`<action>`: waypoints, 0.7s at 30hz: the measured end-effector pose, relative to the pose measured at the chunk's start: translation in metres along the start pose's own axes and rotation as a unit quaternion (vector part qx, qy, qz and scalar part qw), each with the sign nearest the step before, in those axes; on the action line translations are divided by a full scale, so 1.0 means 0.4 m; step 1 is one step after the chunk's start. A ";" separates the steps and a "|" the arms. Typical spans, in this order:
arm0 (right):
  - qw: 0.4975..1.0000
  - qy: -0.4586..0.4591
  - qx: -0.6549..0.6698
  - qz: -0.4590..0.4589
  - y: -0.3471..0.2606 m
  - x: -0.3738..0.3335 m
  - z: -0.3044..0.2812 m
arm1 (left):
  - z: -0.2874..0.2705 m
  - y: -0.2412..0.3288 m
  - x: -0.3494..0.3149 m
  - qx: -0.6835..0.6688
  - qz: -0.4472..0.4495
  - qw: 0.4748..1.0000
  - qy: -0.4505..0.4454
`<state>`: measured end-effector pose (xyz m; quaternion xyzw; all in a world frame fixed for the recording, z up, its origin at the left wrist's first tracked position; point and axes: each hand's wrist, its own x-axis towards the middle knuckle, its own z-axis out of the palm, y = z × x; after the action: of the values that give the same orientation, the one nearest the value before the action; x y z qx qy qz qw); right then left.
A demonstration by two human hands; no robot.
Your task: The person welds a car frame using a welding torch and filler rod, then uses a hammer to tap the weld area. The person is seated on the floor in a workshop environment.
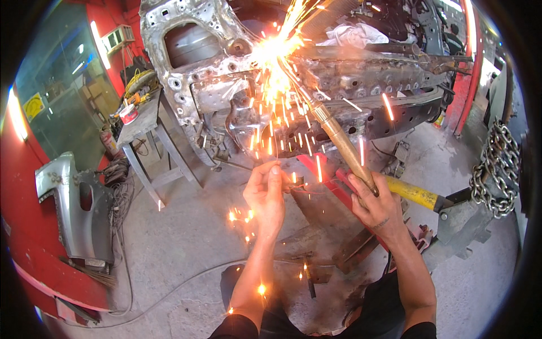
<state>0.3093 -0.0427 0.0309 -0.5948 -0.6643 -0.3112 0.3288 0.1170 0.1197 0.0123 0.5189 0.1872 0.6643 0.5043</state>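
My right hand (375, 206) is closed round the rear of a long brass-coloured welding torch (341, 135), which points up and left at a car's bare metal front frame (384, 76). A bright burst of sparks (274, 53) covers the torch's tip and the metal there. Below the sparks, my left hand (265, 198) is raised with thumb and fingers pinched together. A thin wire (277, 153) seems to rise from that pinch toward the glare; its upper end is lost in the falling sparks.
Left stands a metal workbench (144, 121) with tools and a red-and-white tub (129, 114). A silver fender (79, 212) leans by the red wall. A cable (169, 289) crosses the floor. To the right are a yellow bar (415, 194) and a chain bundle (497, 169).
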 end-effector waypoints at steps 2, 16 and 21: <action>0.999 0.017 -0.023 -0.024 0.009 -0.005 0.010 | 0.003 0.006 -0.001 -0.013 -0.003 1.000 0.000; 1.000 0.005 -0.016 -0.016 -0.001 0.001 0.001 | -0.005 0.009 0.000 0.014 -0.003 1.000 -0.002; 1.000 0.002 -0.009 -0.012 -0.006 0.006 -0.005 | -0.006 0.008 0.000 0.010 0.006 1.000 0.001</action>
<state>0.3070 -0.0432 0.0338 -0.5892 -0.6675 -0.3225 0.3213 0.1133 0.1189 0.0135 0.5244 0.1914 0.6658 0.4950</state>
